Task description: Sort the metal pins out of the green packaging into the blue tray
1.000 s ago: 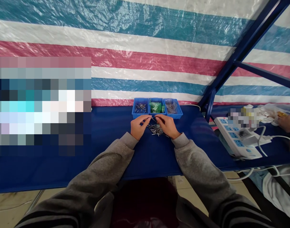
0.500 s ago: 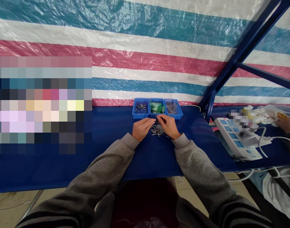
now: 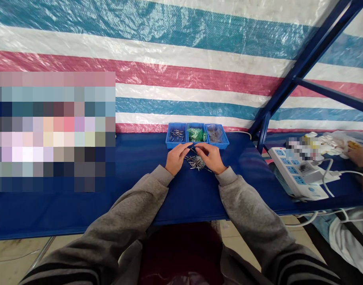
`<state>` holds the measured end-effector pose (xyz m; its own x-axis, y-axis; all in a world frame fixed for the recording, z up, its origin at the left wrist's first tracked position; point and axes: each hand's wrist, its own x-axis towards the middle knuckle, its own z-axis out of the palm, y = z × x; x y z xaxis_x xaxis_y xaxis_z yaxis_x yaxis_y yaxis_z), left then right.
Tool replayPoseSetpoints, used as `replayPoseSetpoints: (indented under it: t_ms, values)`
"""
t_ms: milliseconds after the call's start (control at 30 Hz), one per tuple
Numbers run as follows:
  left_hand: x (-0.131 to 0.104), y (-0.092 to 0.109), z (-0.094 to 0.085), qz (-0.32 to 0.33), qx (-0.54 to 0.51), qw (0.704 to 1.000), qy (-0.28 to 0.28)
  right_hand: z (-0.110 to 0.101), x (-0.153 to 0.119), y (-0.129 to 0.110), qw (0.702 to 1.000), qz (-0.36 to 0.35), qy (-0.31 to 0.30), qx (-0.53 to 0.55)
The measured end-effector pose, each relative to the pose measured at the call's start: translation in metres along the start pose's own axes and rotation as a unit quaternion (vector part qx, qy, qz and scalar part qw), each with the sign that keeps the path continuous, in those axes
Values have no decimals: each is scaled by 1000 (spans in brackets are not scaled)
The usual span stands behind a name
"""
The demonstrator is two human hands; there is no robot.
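Note:
My left hand [image 3: 177,159] and my right hand [image 3: 211,157] face each other over the blue table. Both are closed, fingertips pinched around a thin metal pin [image 3: 193,149] that spans the small gap between them. How exactly each fingertip grips it is too small to tell. Just below the hands lies a loose pile of thin metal pins [image 3: 194,163], with a crumpled clear plastic bag [image 3: 199,161] among them, partly behind my right hand. Behind my hands stand three joined blue bins: the left bin [image 3: 169,138] has similar pins, the middle a green bag [image 3: 196,134], the right a clear bag [image 3: 215,133].
To the right, a white power strip [image 3: 297,174] with plugs and cables lies by a blue metal frame [image 3: 278,91]. Another person's hand [image 3: 361,154] is at the far right, near white items. A striped tarp [image 3: 181,71] hangs behind the blue table [image 3: 140,182]. The left side is pixelated.
My fingertips have drawn slightly apart, the left hand shifting a little left, so the thin pin between them now shows. More of the pile below is visible.

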<state>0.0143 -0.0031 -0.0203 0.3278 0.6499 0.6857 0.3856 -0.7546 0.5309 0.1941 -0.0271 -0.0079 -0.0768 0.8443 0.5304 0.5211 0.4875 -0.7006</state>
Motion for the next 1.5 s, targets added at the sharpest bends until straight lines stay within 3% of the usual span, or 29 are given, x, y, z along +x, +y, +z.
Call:
replayPoseSetpoints:
  t_ms: [367,467,600,700,833,933,1000,1100,1167,1267,1500]
  values:
    - [-2,1,1,-69,-42,996,-26,3,0,2,997,-49,-51,24]
    - [-1,2,1,-111,-104,988,-7,3,1,4,998,-44,-53,5]
    - [2,-2,4,-175,-239,955,32,3,1,5,999,-28,-27,10]
    - [4,-2,5,-182,-271,945,40,3,2,4,999,-22,-31,23]
    - [2,9,0,-85,-151,980,97,3,2,2,1000,-1,-24,-3]
    - [1,18,-3,-10,-46,993,104,3,2,4,999,13,-19,-43]
    - [2,16,-5,-19,-8,993,119,2,3,7,997,22,-6,-78]
    - [5,3,-7,-82,21,986,142,-1,4,11,993,45,30,-108]
    - [6,-6,-8,-97,27,990,96,-3,5,12,991,55,46,-114]
    - [5,-12,-8,-70,76,994,-29,-4,6,11,991,50,45,-113]
    - [0,-13,-2,-19,185,953,-238,-1,4,8,994,32,15,-101]
